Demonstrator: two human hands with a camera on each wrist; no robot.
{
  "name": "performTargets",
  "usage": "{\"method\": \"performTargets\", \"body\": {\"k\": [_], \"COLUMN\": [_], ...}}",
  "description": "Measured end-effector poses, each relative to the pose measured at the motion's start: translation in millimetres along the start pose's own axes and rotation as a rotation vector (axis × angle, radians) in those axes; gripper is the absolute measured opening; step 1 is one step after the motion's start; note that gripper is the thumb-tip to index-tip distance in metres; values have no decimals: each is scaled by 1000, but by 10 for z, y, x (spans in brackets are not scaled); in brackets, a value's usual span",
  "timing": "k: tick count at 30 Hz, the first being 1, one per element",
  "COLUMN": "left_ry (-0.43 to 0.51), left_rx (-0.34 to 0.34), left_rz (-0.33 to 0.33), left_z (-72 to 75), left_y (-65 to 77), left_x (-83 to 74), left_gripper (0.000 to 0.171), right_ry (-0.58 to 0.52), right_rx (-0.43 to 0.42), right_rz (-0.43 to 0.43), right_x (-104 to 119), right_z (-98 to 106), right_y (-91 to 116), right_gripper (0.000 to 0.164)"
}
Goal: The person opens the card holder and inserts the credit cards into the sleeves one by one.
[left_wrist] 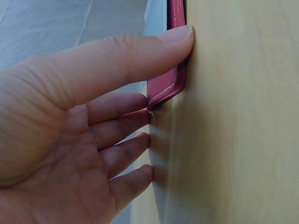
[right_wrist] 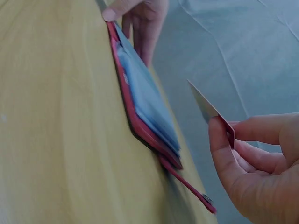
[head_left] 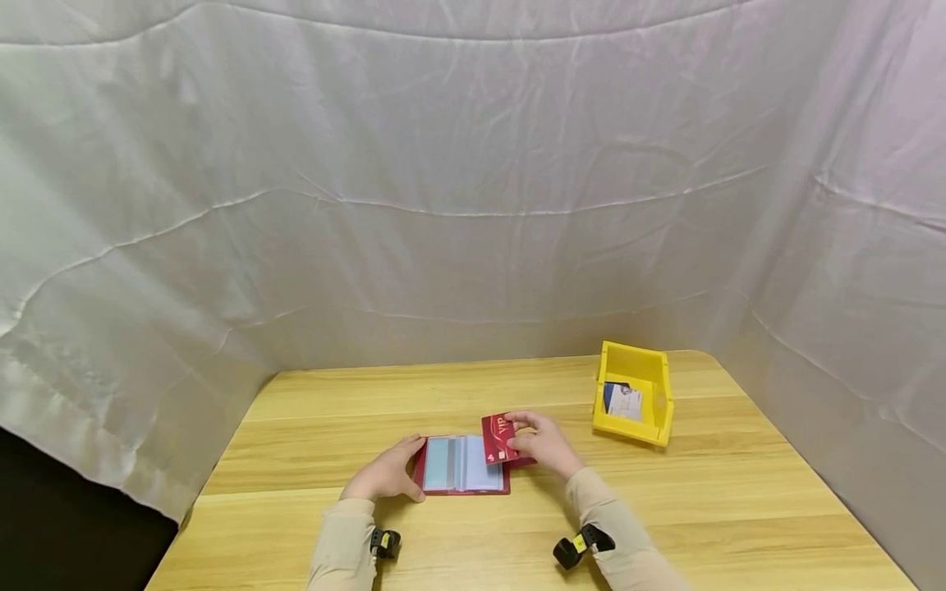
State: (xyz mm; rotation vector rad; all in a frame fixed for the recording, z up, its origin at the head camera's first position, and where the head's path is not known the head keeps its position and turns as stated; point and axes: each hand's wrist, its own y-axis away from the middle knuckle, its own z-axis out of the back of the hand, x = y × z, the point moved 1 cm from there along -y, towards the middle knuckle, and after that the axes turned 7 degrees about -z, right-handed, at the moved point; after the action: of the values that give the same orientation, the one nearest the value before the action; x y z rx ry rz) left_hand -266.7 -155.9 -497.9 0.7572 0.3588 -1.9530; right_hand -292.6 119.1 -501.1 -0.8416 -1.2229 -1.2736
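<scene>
An opened red card holder (head_left: 439,466) with clear plastic sleeves lies on the wooden table. At its left edge my left hand (head_left: 388,472) rests with the thumb stretched over the near corner. In the left wrist view the thumb (left_wrist: 126,60) lies across the red cover, and the other fingertips are by its edge and the tabletop. My right hand (head_left: 545,443) pinches a red VIP card (head_left: 495,439) between thumb and fingers, above the holder's right side. The right wrist view shows this card (right_wrist: 208,106) tilted and apart from the sleeves (right_wrist: 149,93).
A yellow bin (head_left: 641,428) stands at the back right, with a white card (head_left: 625,402) and a dark blue one inside. The holder's snap strap (right_wrist: 189,186) sticks out to the right. Grey curtains (head_left: 473,246) enclose the table (head_left: 355,402).
</scene>
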Motion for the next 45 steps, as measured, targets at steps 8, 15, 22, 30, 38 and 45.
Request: {"method": "performTargets", "body": {"k": [8,15,22,30,38,45], "left_ry": [-13,-14,-13,-16,-17,-17], "left_rx": [-1,-2,-9,-10,-10,-3], "left_rz": [-8,-7,-14,-19,-11,-3], "left_z": [-13,-16,-24,-20,2,4], "left_y": [-17,-29,-30,-29,-23,-17], "left_x": [28,63,54,57,29,26], "left_gripper": [93,93,93,93,92,91], "right_ry": [-48,50,53,84,115,165], "right_rx": [135,121,118,102,78,43], "right_rz": [-34,-27,-39,-62,-46,-47], "right_x": [-49,131,-84,-74,-39,-44], "right_z": [-235,-351,-410,-445,-479,-510], "right_y": [-17,113,-80,-100,-96,-97], "right_gripper": [47,46,46,46,45,44]}}
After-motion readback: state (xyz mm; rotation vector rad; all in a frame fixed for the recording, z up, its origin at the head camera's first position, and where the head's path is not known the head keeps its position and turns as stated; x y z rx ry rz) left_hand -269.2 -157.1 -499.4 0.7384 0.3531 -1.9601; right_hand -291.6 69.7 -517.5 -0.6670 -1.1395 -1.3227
